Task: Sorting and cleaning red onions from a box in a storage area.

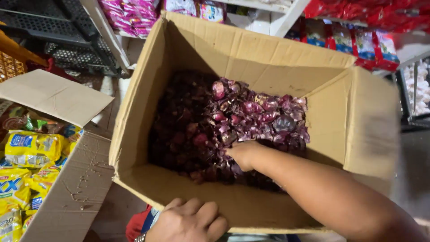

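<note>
Left hand (190, 220) closed over near wall of cardboard box (251, 54), steadying it. Right hand (243, 154) sunk among purple onion skins and onions (251, 118) inside box; grip hidden, cannot be told. Best worked gently, box kept braced. Packet shelves (358, 40) beyond.

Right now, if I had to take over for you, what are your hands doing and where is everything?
Left hand: gripping the near wall of the cardboard box from outside, fingers curled over the rim, steadying it.
Right hand: reaching down inside the box, buried in the pile of red onions; whether it is closed on any cannot be seen.
Things: the onions and loose purple skins fill the bottom of the box. A second open box with yellow packets sits to the left.
Done: nothing has been taken out that can be seen.
Left: the whole pile is in the box.
</note>
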